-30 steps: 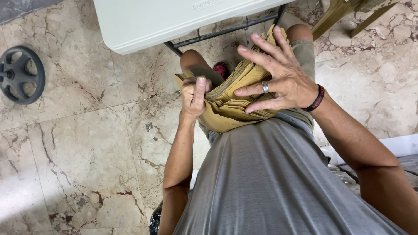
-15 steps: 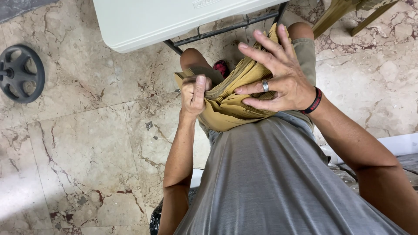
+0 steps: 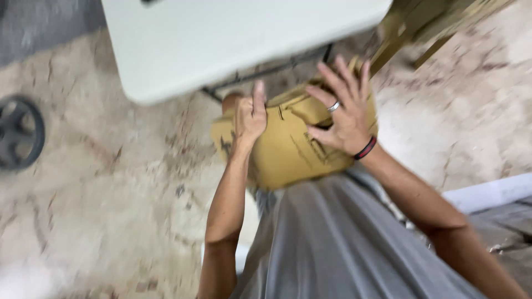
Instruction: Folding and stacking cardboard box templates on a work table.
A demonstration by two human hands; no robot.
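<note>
Mustard garment [image 3: 288,149] now flatter, higher between left hand [image 3: 250,115] and right hand [image 3: 342,113].

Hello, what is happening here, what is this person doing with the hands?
A person in a grey shirt holds a mustard-yellow garment against the body with both hands. The left hand grips its left edge, and the right hand, with spread fingers, a ring and a dark wristband, lies flat on the cloth. A white table stands in front, over a marble floor, with a dark wheel at the left. The picture is blurred.
</note>
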